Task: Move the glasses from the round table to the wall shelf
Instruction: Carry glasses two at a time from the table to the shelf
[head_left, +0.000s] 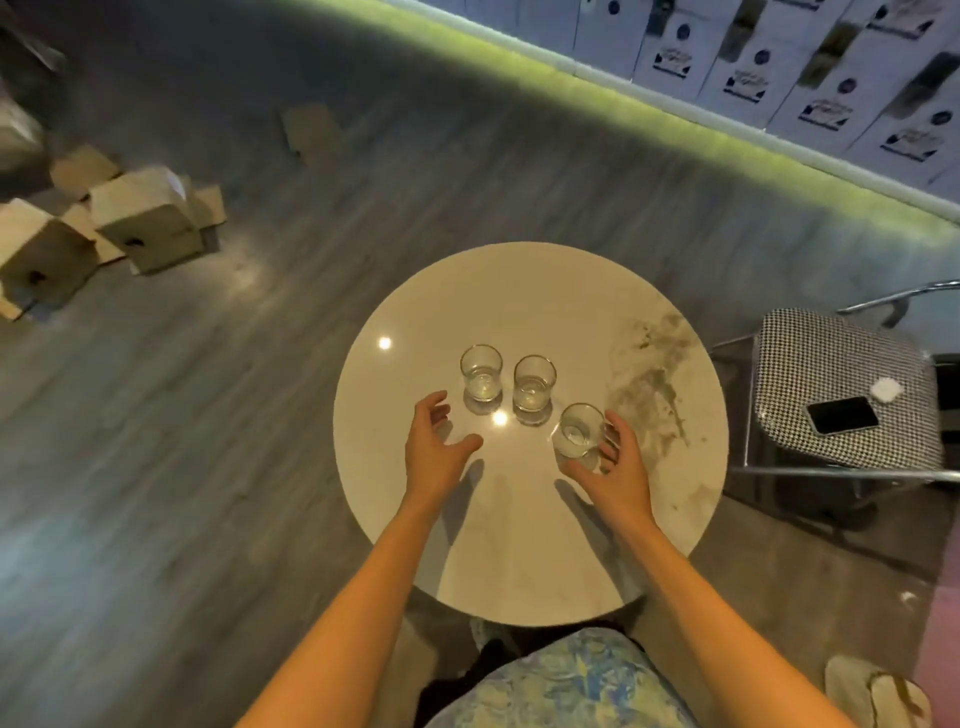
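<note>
Both hands reach for three short clear glass tumblers on the round pale marble counter (519, 291).

Right hand (618, 467) fingers (615, 439) spread beside the nearest tumbler (576, 431), not yet closed; left hand (436, 447) open, empty, near the far-left tumbler (481, 372). Smooth, breakable, likely slippery: grip around the walls.

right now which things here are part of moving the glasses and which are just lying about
Part of the job:
left glass
middle glass
right glass, next to the right hand
left hand, open
round table

Just lying about:
phone on the checked chair
small white item beside the phone
cardboard boxes on the floor
</note>
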